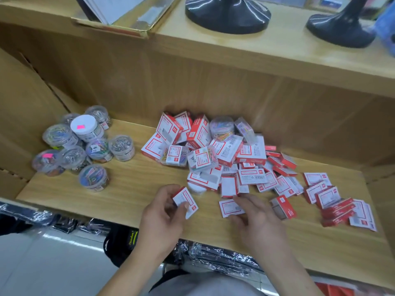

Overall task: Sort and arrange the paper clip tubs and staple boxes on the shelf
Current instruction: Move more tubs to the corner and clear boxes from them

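Observation:
Several clear round paper clip tubs [85, 144] stand grouped at the left of the wooden shelf [128, 189]. A loose heap of red and white staple boxes [235, 159] covers the middle and right, with two more tubs [222, 124] at its back. My left hand [164, 214] pinches one small red and white staple box [184, 201] just above the shelf near the front. My right hand [256, 218] reaches over another flat staple box [229, 207] lying on the shelf, its fingers touching it.
An upper shelf [277, 45] holds two black stand bases [227, 13] and an open cardboard box [119, 18]. Cardboard walls [25, 107] flank the shelf on the left. Plastic-wrapped goods [213, 253] lie below the front edge. Bare wood shows between tubs and heap.

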`<state>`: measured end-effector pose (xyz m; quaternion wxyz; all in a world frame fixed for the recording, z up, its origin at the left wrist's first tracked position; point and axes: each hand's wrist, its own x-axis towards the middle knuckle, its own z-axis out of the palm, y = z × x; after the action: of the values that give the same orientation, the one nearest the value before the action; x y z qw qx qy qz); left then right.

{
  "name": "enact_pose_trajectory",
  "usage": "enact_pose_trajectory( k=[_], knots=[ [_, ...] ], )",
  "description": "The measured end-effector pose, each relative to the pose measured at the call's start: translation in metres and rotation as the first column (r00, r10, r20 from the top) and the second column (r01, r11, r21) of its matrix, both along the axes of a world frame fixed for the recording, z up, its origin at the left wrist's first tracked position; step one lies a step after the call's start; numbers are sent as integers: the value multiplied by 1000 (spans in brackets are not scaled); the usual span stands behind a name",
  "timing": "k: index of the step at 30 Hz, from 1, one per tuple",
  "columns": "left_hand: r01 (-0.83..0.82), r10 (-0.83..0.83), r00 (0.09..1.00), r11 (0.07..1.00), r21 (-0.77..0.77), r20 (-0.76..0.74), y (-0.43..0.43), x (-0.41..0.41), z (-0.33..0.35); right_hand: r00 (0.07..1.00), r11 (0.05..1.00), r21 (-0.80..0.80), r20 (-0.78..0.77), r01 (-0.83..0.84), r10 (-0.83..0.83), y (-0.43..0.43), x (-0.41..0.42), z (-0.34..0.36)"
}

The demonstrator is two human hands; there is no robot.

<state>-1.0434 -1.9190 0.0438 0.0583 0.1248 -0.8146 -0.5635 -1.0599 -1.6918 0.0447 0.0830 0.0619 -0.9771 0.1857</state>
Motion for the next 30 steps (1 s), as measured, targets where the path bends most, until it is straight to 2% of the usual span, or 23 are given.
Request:
enact_pose_trajectory(
  k=[2, 5, 7, 9, 12, 14, 16, 19, 22, 25, 28, 30],
  knots=[
    [29, -28, 1000, 1000, -9, 13, 1, -1, -2, 1000, 1000, -2, -5, -18, 18, 0, 1, 1],
    [50, -57, 998, 967, -251, -21, -1, -4, -13, 1000, 1000, -2, 0, -13, 13, 1, 0, 2],
    [7, -29, 998, 940, -340, -58, 0, -9, -15, 1000, 1000, -20, -10, -12, 11, -2, 0, 8],
    [-2, -31, 995, 944, -330, -95, 3, -17, -15, 1000, 997, -79, -17, -11, 10, -7, -4, 15],
    [74, -102, 988, 969, -234, -112, 17, -32, -5, 996, 984, -164, -60, -69, 60, -18, -18, 28],
    [109, -134, 984, 973, -202, -114, 23, -42, -2, 983, 979, -114, -82, -172, 163, -29, -31, 31],
    [100, -126, 983, 978, -184, -133, 24, -49, -4, 971, 971, -12, -36, -239, 238, -40, -45, 30],
    [74, -111, 979, 975, -208, -169, 16, -47, -4, 975, 975, 45, -33, -217, 219, -46, -55, 22],
    [-57, -13, 970, 960, -275, -244, -8, -43, -7, 976, 977, 56, -56, -207, 210, -46, -56, 17],
    [-146, 92, 972, 958, -247, -217, -32, -44, -12, 973, 974, 101, -95, -202, 212, -48, -57, 15],
    [-118, 70, 977, 965, -233, -203, -41, -43, -14, 959, 970, 120, -167, -212, 230, -51, -55, 21],
    [-91, 35, 976, 963, -254, -216, -41, -39, -13, 942, 973, 56, -243, -225, 232, -51, -53, 30]
  ],
)
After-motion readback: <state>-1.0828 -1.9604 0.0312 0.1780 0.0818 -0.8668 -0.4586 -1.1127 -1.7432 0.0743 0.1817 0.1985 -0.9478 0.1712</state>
